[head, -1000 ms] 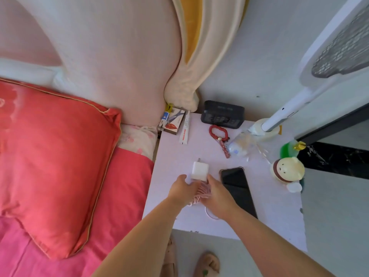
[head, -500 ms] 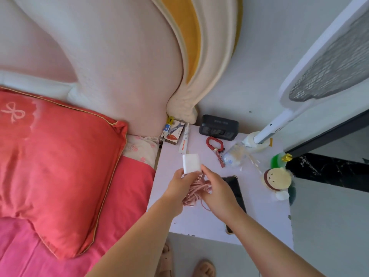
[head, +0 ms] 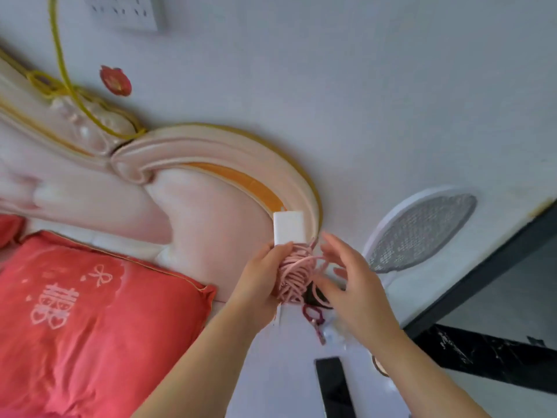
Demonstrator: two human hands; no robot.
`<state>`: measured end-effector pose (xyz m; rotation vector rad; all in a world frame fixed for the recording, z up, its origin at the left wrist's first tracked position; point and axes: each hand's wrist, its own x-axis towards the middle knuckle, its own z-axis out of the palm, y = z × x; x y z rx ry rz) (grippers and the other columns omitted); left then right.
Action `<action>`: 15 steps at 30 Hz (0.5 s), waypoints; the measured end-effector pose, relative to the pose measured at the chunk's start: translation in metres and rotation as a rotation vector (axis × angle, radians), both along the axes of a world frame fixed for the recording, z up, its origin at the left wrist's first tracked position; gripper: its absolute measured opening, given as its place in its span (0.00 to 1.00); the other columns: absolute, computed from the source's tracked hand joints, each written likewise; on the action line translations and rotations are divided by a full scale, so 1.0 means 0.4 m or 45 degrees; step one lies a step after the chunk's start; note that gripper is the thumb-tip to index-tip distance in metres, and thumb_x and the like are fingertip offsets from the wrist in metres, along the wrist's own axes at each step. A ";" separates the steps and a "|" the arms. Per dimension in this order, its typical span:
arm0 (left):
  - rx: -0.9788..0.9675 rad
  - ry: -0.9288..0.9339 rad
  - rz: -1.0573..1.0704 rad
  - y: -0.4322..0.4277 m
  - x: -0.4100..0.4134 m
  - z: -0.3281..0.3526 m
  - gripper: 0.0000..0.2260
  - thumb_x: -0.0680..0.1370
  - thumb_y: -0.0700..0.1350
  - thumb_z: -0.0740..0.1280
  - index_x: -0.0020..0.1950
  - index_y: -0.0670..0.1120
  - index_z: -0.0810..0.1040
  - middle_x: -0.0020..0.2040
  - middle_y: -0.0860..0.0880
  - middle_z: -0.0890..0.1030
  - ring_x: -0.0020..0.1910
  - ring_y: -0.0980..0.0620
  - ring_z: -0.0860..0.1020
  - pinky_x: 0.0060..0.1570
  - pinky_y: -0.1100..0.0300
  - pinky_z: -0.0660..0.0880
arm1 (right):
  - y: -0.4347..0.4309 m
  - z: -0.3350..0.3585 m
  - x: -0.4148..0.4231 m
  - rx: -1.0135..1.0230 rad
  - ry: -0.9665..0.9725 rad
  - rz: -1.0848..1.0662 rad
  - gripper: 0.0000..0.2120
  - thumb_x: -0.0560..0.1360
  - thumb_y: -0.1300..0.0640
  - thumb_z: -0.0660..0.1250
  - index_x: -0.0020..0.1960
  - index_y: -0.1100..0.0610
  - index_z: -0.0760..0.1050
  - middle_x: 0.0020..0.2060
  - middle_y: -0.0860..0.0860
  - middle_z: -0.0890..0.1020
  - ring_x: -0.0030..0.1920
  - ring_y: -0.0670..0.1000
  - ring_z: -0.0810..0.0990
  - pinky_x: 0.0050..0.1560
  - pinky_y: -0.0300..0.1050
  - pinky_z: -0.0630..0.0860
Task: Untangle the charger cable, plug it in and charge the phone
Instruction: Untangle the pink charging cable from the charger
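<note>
My left hand [head: 259, 279] holds the white charger block [head: 288, 227] upright in the air, with the pink cable [head: 294, 276] wound in a bundle below the block. My right hand [head: 349, 285] is just right of the bundle, fingers spread, pulling a loose pink loop off it. The black phone [head: 333, 384] lies flat on the white bedside table [head: 289, 372] below my right forearm. A white wall socket [head: 126, 12] is high up on the wall at the top left.
A padded pink headboard [head: 187, 206] and a red pillow [head: 90, 321] fill the left. A white mesh swatter [head: 422, 233] leans on the wall at right. A red keyring [head: 313, 318] lies on the table under my hands. A black ledge [head: 482, 279] runs at far right.
Both hands lifted the charger and cable bundle off the table and up in front of the headboard. My view tilted up to the wall. My right hand opened and draws out a loop.
</note>
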<state>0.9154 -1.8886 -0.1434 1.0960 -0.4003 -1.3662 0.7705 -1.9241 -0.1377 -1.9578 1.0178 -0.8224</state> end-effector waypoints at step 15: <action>-0.498 0.036 -0.180 0.072 -0.016 0.337 0.20 0.67 0.50 0.68 0.55 0.41 0.78 0.42 0.42 0.81 0.35 0.50 0.80 0.32 0.59 0.77 | 0.035 0.353 -0.044 -0.345 -0.191 -0.046 0.12 0.71 0.59 0.68 0.40 0.40 0.77 0.37 0.39 0.82 0.41 0.36 0.79 0.44 0.32 0.74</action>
